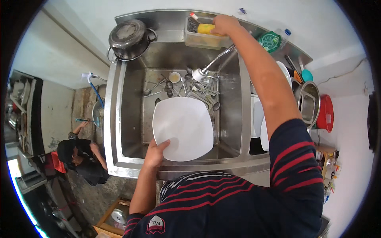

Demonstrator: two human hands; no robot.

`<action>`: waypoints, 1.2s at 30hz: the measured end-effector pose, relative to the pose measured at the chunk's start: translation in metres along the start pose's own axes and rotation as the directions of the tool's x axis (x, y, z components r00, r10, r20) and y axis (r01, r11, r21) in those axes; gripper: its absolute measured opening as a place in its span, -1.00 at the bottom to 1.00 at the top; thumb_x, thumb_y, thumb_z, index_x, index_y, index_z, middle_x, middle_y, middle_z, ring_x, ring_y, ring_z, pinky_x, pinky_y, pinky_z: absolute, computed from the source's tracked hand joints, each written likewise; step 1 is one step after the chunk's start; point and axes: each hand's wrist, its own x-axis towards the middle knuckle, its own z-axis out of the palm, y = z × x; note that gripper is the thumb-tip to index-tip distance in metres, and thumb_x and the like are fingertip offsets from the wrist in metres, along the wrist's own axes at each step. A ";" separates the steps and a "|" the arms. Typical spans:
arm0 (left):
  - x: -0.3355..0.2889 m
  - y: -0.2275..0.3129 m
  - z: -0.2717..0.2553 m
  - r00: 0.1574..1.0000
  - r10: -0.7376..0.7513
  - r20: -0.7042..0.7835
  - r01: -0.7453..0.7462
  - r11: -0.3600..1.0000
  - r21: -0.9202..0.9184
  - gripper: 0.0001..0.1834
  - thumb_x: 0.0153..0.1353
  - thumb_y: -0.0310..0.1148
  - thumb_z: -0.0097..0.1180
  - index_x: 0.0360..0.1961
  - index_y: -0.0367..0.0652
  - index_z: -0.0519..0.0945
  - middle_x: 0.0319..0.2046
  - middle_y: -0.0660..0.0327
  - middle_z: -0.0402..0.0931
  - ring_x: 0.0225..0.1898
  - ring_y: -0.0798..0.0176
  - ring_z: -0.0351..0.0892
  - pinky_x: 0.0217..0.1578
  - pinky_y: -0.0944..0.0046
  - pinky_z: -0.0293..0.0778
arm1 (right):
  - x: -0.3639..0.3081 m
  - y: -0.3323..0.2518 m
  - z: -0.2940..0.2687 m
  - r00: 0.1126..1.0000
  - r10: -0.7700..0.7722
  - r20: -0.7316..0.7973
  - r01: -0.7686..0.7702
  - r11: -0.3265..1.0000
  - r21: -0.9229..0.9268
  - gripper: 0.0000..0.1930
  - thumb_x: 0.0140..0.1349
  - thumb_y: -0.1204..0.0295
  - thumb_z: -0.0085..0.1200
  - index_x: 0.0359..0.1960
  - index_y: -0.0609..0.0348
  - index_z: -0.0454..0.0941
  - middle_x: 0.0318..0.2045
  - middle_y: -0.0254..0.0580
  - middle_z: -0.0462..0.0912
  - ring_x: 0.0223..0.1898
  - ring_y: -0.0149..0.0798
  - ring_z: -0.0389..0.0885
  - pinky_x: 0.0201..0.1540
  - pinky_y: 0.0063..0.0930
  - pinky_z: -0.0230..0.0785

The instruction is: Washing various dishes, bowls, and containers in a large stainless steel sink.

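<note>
My left hand (155, 154) grips the near left edge of a white square plate (184, 129), thumb on its upper face. The plate is tilted over the front part of the steel sink (133, 115). At the sink's back ledge my right hand (225, 25) is closed on a yellow sponge (205, 29), over a clear plastic container (206, 42). A red and white brush-like handle (193, 16) sticks out beside the sponge. Below, the sink floor carries several spoons and forks (200, 89) and a small cup (174, 77); the plate hides some of them.
A lidded steel pot (129, 39) stands at the back left corner. The flexible faucet (216, 61) hangs over the sink. A green pouch (270, 41), white plates (257, 115), a steel bowl (308, 104) and a red basin (326, 114) are at the right. Another person (81, 156) crouches at the left.
</note>
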 end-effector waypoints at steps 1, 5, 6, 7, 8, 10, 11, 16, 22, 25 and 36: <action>0.001 -0.002 0.001 1.000 -0.011 -0.013 0.011 1.000 -0.021 -0.56 0.19 -0.48 0.09 0.09 -0.43 0.43 -0.09 0.05 0.56 -0.09 0.17 0.55 -0.03 0.23 0.44 | 0.021 0.010 0.012 0.967 -0.102 0.232 0.125 0.988 -0.087 -0.63 -0.02 0.24 0.26 -0.18 0.15 0.63 -0.25 -0.03 0.66 -0.17 0.05 0.61 -0.09 -0.13 0.45; 0.000 -0.011 -0.005 1.000 -0.022 -0.006 0.021 0.997 -0.076 -0.53 0.18 -0.50 0.08 0.13 -0.41 0.39 -0.05 0.05 0.54 -0.05 0.17 0.52 -0.01 0.23 0.43 | 0.047 0.004 0.027 0.841 -0.242 0.484 0.340 0.932 -0.127 -0.65 -0.13 0.19 0.32 -0.33 0.15 0.68 -0.30 -0.03 0.68 -0.22 0.03 0.64 -0.15 -0.14 0.49; 0.001 -0.014 -0.006 1.000 -0.028 -0.011 0.027 0.996 -0.091 -0.53 0.18 -0.50 0.08 0.13 -0.41 0.39 -0.05 0.05 0.54 -0.05 0.17 0.52 -0.01 0.23 0.43 | 0.049 0.004 0.035 0.833 -0.250 0.493 0.353 0.927 -0.127 -0.65 -0.13 0.19 0.32 -0.33 0.15 0.68 -0.30 -0.03 0.68 -0.22 0.03 0.64 -0.15 -0.14 0.49; 0.006 -0.015 -0.008 1.000 -0.020 -0.002 0.020 0.995 -0.096 -0.54 0.19 -0.50 0.08 0.12 -0.42 0.40 -0.05 0.05 0.54 -0.05 0.17 0.53 -0.01 0.23 0.43 | 0.052 0.004 0.043 0.900 -0.229 0.371 0.298 0.945 -0.139 -0.65 -0.16 0.22 0.33 -0.35 0.15 0.68 -0.33 -0.02 0.68 -0.25 0.04 0.64 -0.18 -0.15 0.49; 0.010 -0.015 -0.009 1.000 -0.011 0.009 0.012 0.995 -0.101 -0.55 0.19 -0.50 0.07 0.11 -0.43 0.40 -0.06 0.05 0.55 -0.06 0.17 0.53 -0.01 0.24 0.43 | 0.054 0.007 0.048 0.949 -0.200 0.242 0.239 0.960 -0.143 -0.66 -0.20 0.24 0.34 -0.36 0.15 0.68 -0.37 -0.02 0.68 -0.28 0.04 0.64 -0.20 -0.17 0.49; 0.014 -0.016 -0.010 1.000 -0.007 0.002 0.007 0.996 -0.088 -0.56 0.19 -0.50 0.07 0.11 -0.43 0.41 -0.07 0.04 0.55 -0.07 0.18 0.54 -0.01 0.24 0.43 | 0.065 0.009 0.037 0.933 -0.197 0.303 0.245 0.961 -0.128 -0.67 -0.20 0.28 0.32 -0.35 0.15 0.68 -0.38 -0.01 0.68 -0.28 0.05 0.64 -0.20 -0.16 0.49; 0.012 -0.017 -0.011 1.000 -0.006 -0.009 0.005 0.998 -0.066 -0.56 0.19 -0.49 0.07 0.10 -0.44 0.41 -0.08 0.04 0.56 -0.08 0.18 0.54 -0.02 0.24 0.43 | 0.066 0.005 0.028 0.913 -0.191 0.361 0.244 0.964 -0.106 -0.67 -0.21 0.33 0.31 -0.34 0.16 0.67 -0.39 0.00 0.68 -0.29 0.05 0.64 -0.20 -0.16 0.48; 0.012 -0.016 -0.015 0.999 -0.029 -0.015 0.028 0.997 -0.073 -0.59 0.20 -0.49 0.07 0.07 -0.44 0.44 -0.09 0.04 0.57 -0.09 0.18 0.55 -0.03 0.25 0.44 | 0.045 -0.011 0.015 0.865 -0.239 0.441 0.305 0.949 -0.083 -0.63 -0.20 0.35 0.29 -0.26 0.15 0.67 -0.34 0.04 0.68 -0.26 0.06 0.64 -0.17 -0.16 0.48; 0.014 -0.019 -0.012 0.999 -0.038 -0.003 0.038 0.998 -0.058 -0.61 0.20 -0.48 0.06 0.04 -0.45 0.47 -0.09 0.04 0.57 -0.08 0.19 0.55 -0.04 0.25 0.43 | 0.038 0.002 0.043 0.874 -0.318 0.367 0.347 0.938 -0.014 -0.63 -0.14 0.37 0.22 -0.20 0.14 0.66 -0.28 0.07 0.67 -0.23 0.07 0.64 -0.15 -0.16 0.48; 0.022 -0.013 -0.001 0.999 -0.008 0.032 0.009 1.000 -0.019 -0.62 0.20 -0.48 0.06 0.03 -0.45 0.48 -0.10 0.04 0.57 -0.09 0.20 0.55 -0.05 0.25 0.43 | 0.054 0.031 0.039 0.905 -0.280 0.321 0.316 0.946 -0.066 -0.63 -0.13 0.38 0.18 -0.20 0.14 0.66 -0.28 0.07 0.67 -0.22 0.07 0.64 -0.16 -0.15 0.47; 0.019 -0.018 -0.006 0.999 0.041 -0.002 -0.040 0.995 0.096 -0.66 0.22 -0.46 0.03 -0.01 -0.43 0.51 -0.14 0.06 0.59 -0.12 0.20 0.56 -0.07 0.26 0.44 | 0.044 0.011 0.047 0.786 -0.434 0.440 0.445 0.892 0.086 -0.68 -0.14 0.39 0.19 -0.26 0.16 0.67 -0.34 0.06 0.68 -0.23 0.07 0.65 -0.20 -0.12 0.45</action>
